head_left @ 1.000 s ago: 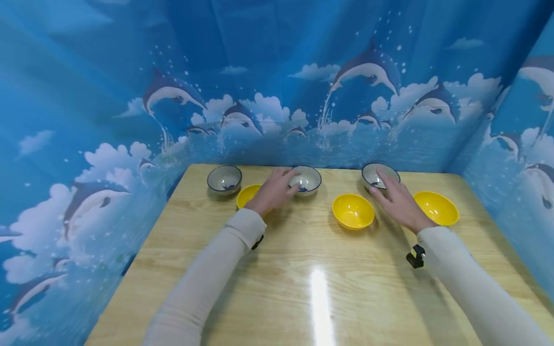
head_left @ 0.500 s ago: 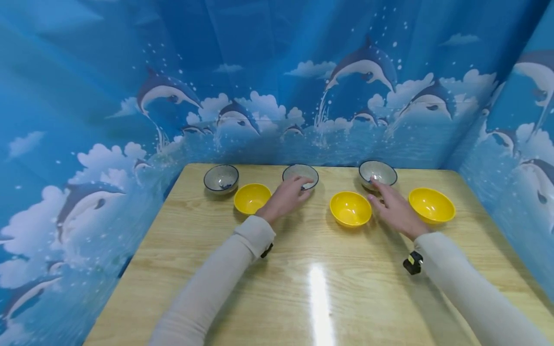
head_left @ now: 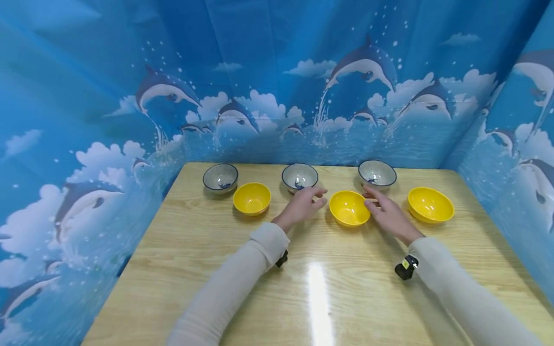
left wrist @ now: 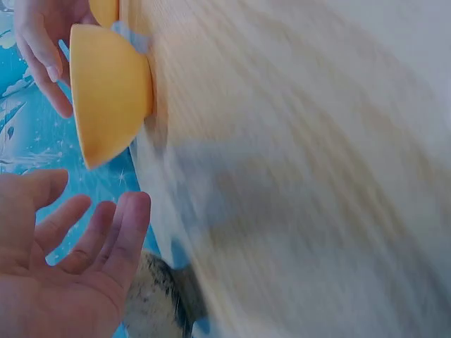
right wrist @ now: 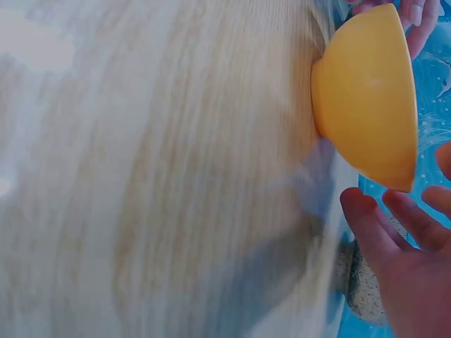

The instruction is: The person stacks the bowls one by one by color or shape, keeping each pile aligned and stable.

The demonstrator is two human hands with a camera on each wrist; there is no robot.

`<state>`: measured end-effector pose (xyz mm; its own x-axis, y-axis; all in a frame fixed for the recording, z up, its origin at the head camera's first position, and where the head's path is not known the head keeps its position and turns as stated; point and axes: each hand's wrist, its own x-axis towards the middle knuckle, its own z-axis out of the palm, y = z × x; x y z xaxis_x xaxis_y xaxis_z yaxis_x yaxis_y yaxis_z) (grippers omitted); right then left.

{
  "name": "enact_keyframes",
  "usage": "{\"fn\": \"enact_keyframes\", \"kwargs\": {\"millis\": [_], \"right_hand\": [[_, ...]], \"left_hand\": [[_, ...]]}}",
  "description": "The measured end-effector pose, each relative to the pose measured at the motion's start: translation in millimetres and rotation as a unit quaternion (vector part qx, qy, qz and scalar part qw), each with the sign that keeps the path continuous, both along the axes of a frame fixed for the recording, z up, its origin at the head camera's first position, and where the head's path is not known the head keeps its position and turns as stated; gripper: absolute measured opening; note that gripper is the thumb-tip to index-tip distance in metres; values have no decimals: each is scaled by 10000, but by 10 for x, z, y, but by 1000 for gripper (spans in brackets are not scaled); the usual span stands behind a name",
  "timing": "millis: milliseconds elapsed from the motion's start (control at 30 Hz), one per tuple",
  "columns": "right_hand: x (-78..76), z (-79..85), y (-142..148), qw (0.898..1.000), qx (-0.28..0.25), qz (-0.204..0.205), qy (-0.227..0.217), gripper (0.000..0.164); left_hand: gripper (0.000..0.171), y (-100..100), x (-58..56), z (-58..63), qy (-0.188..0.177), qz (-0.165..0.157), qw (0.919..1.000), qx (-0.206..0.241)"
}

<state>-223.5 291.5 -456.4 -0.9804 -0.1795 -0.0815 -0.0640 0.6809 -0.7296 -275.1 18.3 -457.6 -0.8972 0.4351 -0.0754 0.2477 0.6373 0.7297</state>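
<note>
Between my two hands sits a yellow bowl (head_left: 349, 208), upright on the wooden table (head_left: 242, 288). My left hand (head_left: 301, 205) is at its left with fingers stretched toward it; in the left wrist view a gap separates those fingers (left wrist: 130, 222) from the yellow bowl (left wrist: 109, 98). On the other side, my right hand (head_left: 388, 214) has its fingertips right at the bowl's rim. From the right wrist, its extended fingers (right wrist: 370, 222) show close beside the bowl's curved wall. Neither hand grips anything.
Three grey-white bowls with blue rims stand along the back: left (head_left: 220, 178), middle (head_left: 299, 177) and right (head_left: 377, 174). Another yellow bowl (head_left: 252, 199) is at left, and a third yellow bowl (head_left: 430, 205) at right. A blue dolphin curtain (head_left: 268, 72) hangs behind the table.
My left hand has moved right, from the middle grey-white bowl toward the middle yellow bowl. My right hand has drawn back from the right grey-white bowl to the yellow bowl's rim.
</note>
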Motion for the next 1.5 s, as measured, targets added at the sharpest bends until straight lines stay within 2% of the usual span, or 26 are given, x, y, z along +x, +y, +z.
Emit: {"fn": "enact_keyframes", "kwargs": {"millis": [167, 300, 467, 567, 733, 833, 1000, 1100, 1267, 1500], "right_hand": [[15, -60, -8, 9998, -142, -119, -113, 62], [29, -99, -21, 9993, -311, -126, -187, 60], [43, -125, -41, 9982, -458, -198, -345, 59], [50, -127, -48, 9971, -560, -266, -436, 57], [48, -128, -33, 9963, -662, -300, -470, 57], [48, -136, -24, 9957, -746, -307, -467, 57], [54, -164, -29, 9937, -930, -338, -527, 57], [70, -161, -27, 9924, -1029, -375, -562, 57], [96, -136, -59, 9897, -1233, -401, -606, 57], [136, -116, -144, 9873, -1405, -369, -642, 56]], "left_hand": [[43, 77, 30, -78, -172, 213, 9995, 161], [41, 116, 48, -141, -526, 395, 9971, 380], [37, 159, 68, -173, -982, 610, 9896, 861], [35, 181, 82, -164, -1322, 762, 9806, 1234], [34, 222, 115, -136, -1854, 1063, 9605, 1784], [35, 244, 132, -133, -2070, 1212, 9488, 2053], [35, 252, 149, -143, -2430, 1369, 9245, 2596], [34, 246, 150, -143, -2549, 1362, 9156, 2797], [34, 194, 160, -129, -2614, 1391, 9079, 2968], [35, 73, 193, -94, -2651, 1375, 9060, 3002]]}}
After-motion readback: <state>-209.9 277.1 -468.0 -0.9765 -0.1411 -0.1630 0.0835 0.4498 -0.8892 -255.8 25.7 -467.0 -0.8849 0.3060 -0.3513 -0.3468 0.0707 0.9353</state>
